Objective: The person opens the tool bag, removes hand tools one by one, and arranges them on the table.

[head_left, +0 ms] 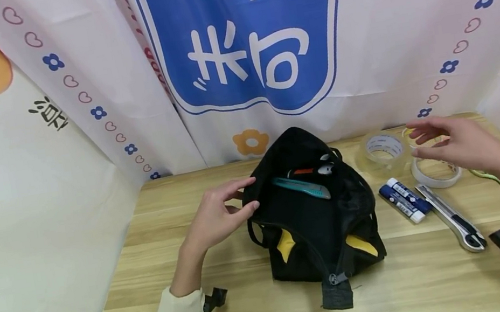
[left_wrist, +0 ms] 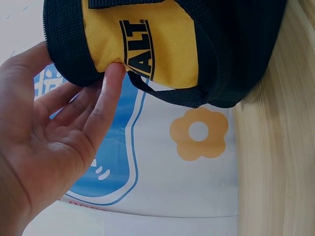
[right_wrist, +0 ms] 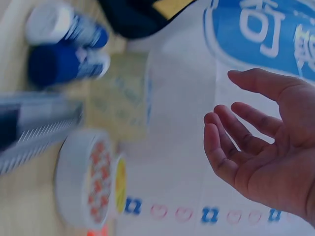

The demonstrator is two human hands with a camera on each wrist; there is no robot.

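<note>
A black and yellow tool bag (head_left: 322,242) stands unzipped on the table, its mouth facing up. My left hand (head_left: 219,212) holds the bag's left rim; in the left wrist view the thumb (left_wrist: 109,91) presses the yellow lettered cloth. Inside lie a teal utility knife (head_left: 301,187) and a red-and-black handled tool (head_left: 306,171), partly hidden. My right hand (head_left: 469,143) hovers with loosely bent fingers and nothing in them, over the white tape roll (head_left: 438,182). Beside it is a clear tape roll (head_left: 384,151).
Two glue sticks (head_left: 404,199) lie right of the bag, next to a large silver utility knife (head_left: 453,219). A yellow-green item (head_left: 489,178) is partly covered by the right arm. A printed white curtain (head_left: 385,47) hangs behind the wooden table (head_left: 235,311).
</note>
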